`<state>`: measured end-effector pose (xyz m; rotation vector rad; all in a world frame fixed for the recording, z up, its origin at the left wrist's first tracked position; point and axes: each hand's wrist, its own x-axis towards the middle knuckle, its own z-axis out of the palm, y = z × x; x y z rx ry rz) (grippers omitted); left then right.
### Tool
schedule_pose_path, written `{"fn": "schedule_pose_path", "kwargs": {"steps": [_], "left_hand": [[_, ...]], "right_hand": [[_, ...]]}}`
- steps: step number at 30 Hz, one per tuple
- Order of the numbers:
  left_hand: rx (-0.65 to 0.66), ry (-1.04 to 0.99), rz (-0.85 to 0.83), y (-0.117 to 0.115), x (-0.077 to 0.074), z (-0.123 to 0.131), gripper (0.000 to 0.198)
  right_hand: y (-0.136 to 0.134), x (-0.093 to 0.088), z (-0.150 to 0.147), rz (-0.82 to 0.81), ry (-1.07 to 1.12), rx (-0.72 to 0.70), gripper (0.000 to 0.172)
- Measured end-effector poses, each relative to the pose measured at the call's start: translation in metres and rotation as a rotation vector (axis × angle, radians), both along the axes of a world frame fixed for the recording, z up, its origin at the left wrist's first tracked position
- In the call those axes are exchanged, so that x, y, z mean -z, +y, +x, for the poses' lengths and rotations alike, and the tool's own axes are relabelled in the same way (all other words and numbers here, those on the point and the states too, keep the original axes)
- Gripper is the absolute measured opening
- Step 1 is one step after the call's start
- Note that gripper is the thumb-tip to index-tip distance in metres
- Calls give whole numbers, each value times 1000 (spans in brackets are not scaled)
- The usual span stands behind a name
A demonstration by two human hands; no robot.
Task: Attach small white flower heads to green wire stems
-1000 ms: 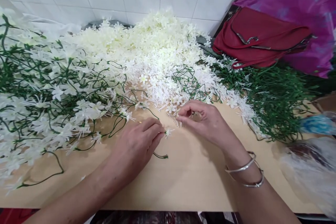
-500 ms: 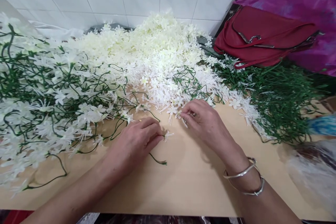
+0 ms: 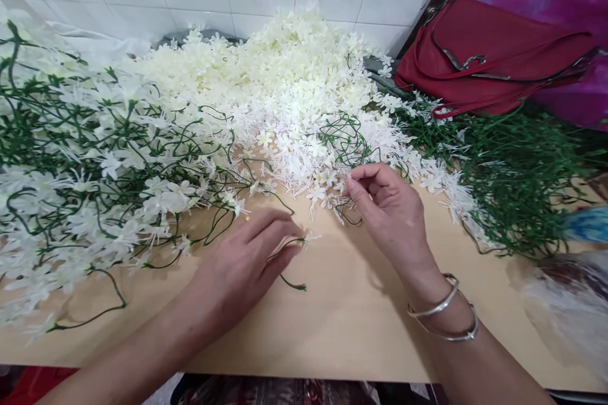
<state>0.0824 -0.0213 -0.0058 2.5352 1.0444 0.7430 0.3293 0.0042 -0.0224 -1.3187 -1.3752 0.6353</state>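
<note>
A tan worktable (image 3: 342,323) heaped with artificial blossoms

Loose white flower heads (image 3: 294,88) are piled against the tiled wall; assembled flowering vines (image 3: 95,164) sprawl across the left, bare green stems (image 3: 513,177) lie at right, just beside a red handbag (image 3: 484,57) and a clear plastic bag (image 3: 565,310).

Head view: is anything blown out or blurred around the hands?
Head view: the loose white flower pile is overexposed and its petals merge; the left hand shows slight motion blur at the fingers; the right hand is sharp and casts a soft shadow on the tan tabletop; the frame edges look stretched.
</note>
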Motion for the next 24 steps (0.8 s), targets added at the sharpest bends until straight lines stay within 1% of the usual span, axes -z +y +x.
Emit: {"fn": "schedule_pose_path", "kwargs": {"steps": [4, 6, 8, 10, 12, 15, 18, 20, 21, 23, 24], "left_hand": [[3, 87, 151, 38, 5, 25, 19], [4, 170, 169, 55, 8, 39, 23], [34, 259, 164, 67, 11, 49, 25], [34, 312, 160, 72, 15, 53, 25], [13, 323, 161, 75, 20, 53, 22], [-5, 323, 170, 76, 25, 48, 21], [-9, 327, 172, 78, 24, 46, 19], [-28, 253, 140, 78, 22, 46, 19], [-50, 175, 107, 78, 20, 47, 20], [-118, -66, -11, 79, 15, 48, 18], [-148, -214, -113, 79, 14, 48, 15]], "right_hand": [[3, 3, -1, 21, 104, 44, 6], [5, 5, -1, 51, 85, 62, 6], [6, 7, 0, 95, 24, 70, 5], [6, 9, 0, 120, -43, 72, 5], [5, 10, -1, 113, -71, 64, 4], [2, 9, -4, 90, -51, 43, 3], [0, 6, -6, 86, -45, 28, 3], [0, 4, -7, 95, -55, 34, 6], [0, 3, -8, 94, -47, 38, 7], [0, 0, -9, 65, 20, 36, 5], [0, -1, -9, 43, 79, 25, 4]]}}
